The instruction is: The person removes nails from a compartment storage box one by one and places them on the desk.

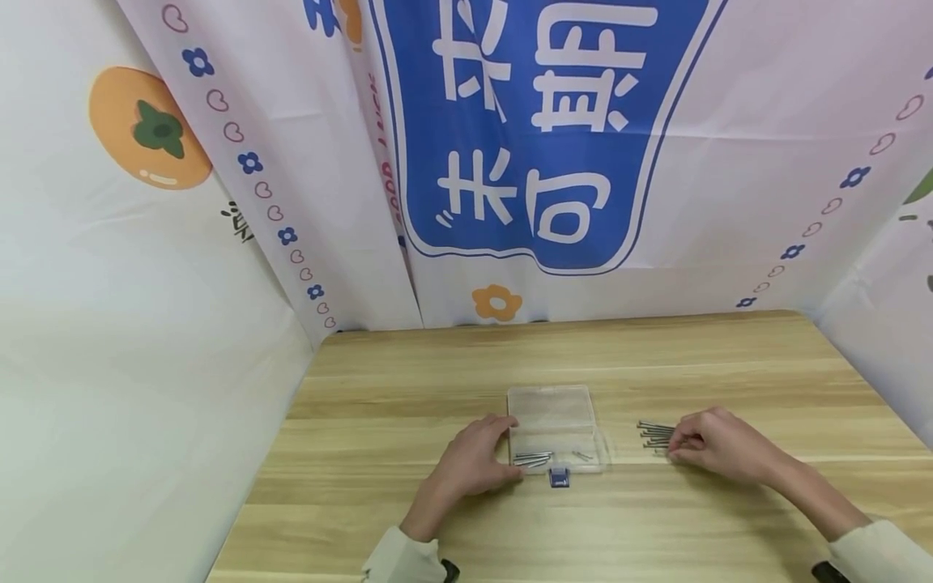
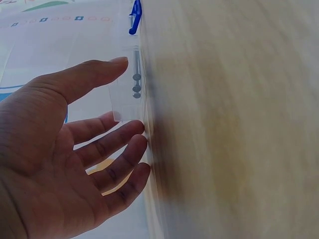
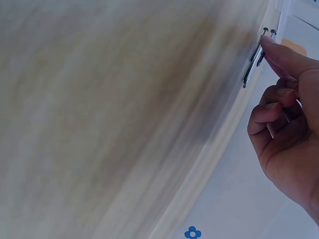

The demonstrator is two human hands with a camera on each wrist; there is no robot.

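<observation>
A clear plastic box (image 1: 551, 409) with a blue latch (image 1: 559, 478) lies on the table. Several silver nails (image 1: 533, 459) rest in its front left part, and smaller pieces (image 1: 581, 456) in the front right part. My left hand (image 1: 474, 457) touches the box's left side, fingers relaxed along the edge and thumb at the front corner. To the right of the box, several dark nails (image 1: 658, 433) lie side by side, heads to the left. My right hand (image 1: 717, 447) is at this pile, thumb and forefinger pinching at a nail; in the right wrist view the forefinger is hidden behind the thumb.
The wood-patterned table (image 1: 364, 518) reaches back to a white printed cloth (image 1: 729, 210) with a large blue panel. More white cloth (image 1: 146, 340) hangs along the left side. A strip of table (image 1: 627, 405) separates box and nail pile.
</observation>
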